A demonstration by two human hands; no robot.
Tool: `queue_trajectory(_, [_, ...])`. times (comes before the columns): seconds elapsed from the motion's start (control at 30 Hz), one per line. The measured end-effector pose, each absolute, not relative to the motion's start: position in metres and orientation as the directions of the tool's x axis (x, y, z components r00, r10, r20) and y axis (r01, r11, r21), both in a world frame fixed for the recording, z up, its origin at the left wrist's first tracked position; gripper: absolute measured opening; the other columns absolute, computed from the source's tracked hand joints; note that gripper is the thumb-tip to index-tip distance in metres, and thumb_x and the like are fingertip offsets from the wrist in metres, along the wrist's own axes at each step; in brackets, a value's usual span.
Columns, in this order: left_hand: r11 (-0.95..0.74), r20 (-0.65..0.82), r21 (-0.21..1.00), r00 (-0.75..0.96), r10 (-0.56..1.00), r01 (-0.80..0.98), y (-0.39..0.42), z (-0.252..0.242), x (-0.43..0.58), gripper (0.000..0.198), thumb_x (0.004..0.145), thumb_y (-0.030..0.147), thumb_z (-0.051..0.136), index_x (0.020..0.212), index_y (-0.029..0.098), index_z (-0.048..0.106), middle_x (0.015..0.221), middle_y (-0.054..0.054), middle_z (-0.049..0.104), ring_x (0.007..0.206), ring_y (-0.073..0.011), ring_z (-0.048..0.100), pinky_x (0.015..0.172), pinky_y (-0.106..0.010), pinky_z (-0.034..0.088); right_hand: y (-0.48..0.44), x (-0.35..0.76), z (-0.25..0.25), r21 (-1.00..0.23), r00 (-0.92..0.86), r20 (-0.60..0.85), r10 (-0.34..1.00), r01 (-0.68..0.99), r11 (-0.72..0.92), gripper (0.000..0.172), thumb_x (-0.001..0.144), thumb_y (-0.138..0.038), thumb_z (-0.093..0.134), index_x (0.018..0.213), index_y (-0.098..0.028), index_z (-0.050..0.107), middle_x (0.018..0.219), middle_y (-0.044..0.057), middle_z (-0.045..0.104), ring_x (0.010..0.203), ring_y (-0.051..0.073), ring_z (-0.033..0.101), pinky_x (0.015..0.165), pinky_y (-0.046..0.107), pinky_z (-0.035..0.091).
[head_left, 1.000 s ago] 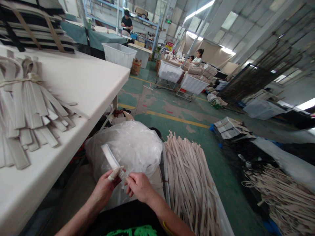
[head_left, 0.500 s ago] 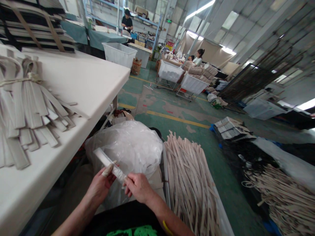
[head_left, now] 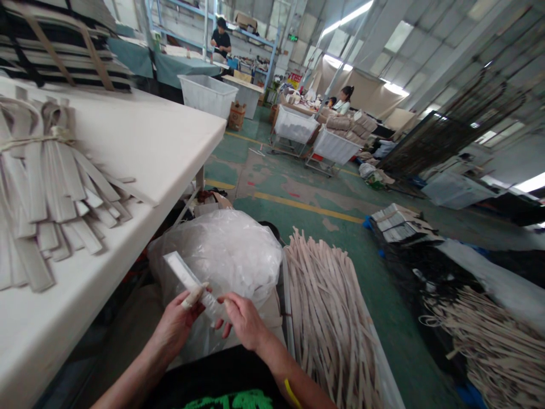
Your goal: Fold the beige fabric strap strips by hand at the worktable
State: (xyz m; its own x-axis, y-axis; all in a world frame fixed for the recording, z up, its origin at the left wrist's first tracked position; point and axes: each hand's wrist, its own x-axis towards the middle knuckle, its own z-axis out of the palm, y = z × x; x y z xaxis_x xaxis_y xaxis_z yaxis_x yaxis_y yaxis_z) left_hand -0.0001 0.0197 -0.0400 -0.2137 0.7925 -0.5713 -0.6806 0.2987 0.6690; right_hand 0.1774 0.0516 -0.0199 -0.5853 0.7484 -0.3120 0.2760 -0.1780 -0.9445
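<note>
My left hand is closed around a flat white strip, its thumb pressed on top. Pale tape or a finger cover wraps that thumb. The strip slants from upper left to lower right, and its lower part looks crinkled, like thin plastic film. Close by the lower end is my right hand, with its thumb and fingers apart; whether a fingertip still touches the film is hard to see. Behind and under both hands bulges a large clear plastic bag with whitish contents.
Left, a white table bears a tied bundle of grey-beige strips and a strapped stack. Right of the bag, a bin holds long beige strips; more strips lie farther right. Two people work in the background.
My right hand has loosened from the strip's lower end and spread its fingers. The left hand still holds the strip, whose upper end has shifted slightly upward.
</note>
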Motion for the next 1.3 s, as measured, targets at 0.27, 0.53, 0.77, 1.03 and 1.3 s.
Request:
queue_trajectory(0.27, [0.353, -0.513, 0.700, -0.093, 0.854, -0.621, 0.018, -0.023, 0.016, 0.049, 0.046, 0.047, 0.095, 0.078, 0.013, 0.080, 0.065, -0.006, 0.070, 0.056, -0.0164, 0.059, 0.055, -0.025, 0.052, 0.050, 0.171, -0.020, -0.927, -0.592, -0.343, 0.730, 0.339, -0.161, 0.046, 0.094, -0.059, 0.049, 0.097, -0.015, 0.063, 0.075, 0.002, 0.066, 0.055, 0.011, 0.059, 0.053, 0.020, 0.045])
queue_trajectory(0.53, [0.298, -0.561, 0.679, -0.211, 0.801, -0.671, 0.018, -0.027, 0.011, 0.054, 0.037, 0.041, 0.098, 0.078, 0.011, 0.079, 0.076, -0.009, 0.074, 0.070, -0.0175, 0.064, 0.066, -0.021, 0.055, 0.048, 0.171, -0.025, -0.909, -0.605, -0.345, 0.717, 0.406, -0.095, 0.035, 0.100, -0.043, 0.042, 0.087, -0.016, 0.061, 0.064, 0.000, 0.063, 0.051, 0.011, 0.060, 0.051, 0.018, 0.043])
queue_trajectory(0.77, [0.238, -0.614, 0.606, -0.256, 0.747, -0.759, 0.024, -0.037, -0.001, 0.054, 0.038, 0.031, 0.099, 0.084, 0.014, 0.077, 0.083, -0.007, 0.074, 0.069, -0.0147, 0.066, 0.061, -0.020, 0.057, 0.047, 0.171, -0.023, -0.913, -0.603, -0.351, 0.716, 0.390, -0.119, 0.032, 0.098, -0.040, 0.044, 0.084, -0.016, 0.060, 0.061, -0.001, 0.062, 0.048, 0.010, 0.059, 0.048, 0.017, 0.042])
queue_trajectory(1.03, [0.313, -0.618, 0.620, -0.202, 0.760, -0.719, 0.019, -0.040, 0.004, 0.055, 0.038, 0.039, 0.099, 0.081, 0.012, 0.077, 0.077, -0.006, 0.072, 0.069, -0.0146, 0.064, 0.064, -0.020, 0.056, 0.048, 0.169, -0.021, -0.925, -0.604, -0.319, 0.730, 0.366, -0.101, 0.033, 0.098, -0.047, 0.045, 0.089, -0.018, 0.056, 0.064, -0.002, 0.063, 0.047, 0.009, 0.058, 0.046, 0.016, 0.040])
queue_trajectory(1.3, [0.394, -0.482, 0.765, -0.049, 0.875, -0.509, 0.012, -0.041, 0.010, 0.049, 0.053, 0.048, 0.093, 0.084, 0.012, 0.079, 0.080, -0.010, 0.073, 0.078, -0.0203, 0.064, 0.074, -0.025, 0.055, 0.050, 0.169, -0.026, -0.927, -0.581, -0.319, 0.749, 0.354, -0.121, 0.029, 0.100, -0.038, 0.042, 0.086, -0.017, 0.056, 0.058, -0.003, 0.059, 0.043, 0.009, 0.055, 0.043, 0.016, 0.039])
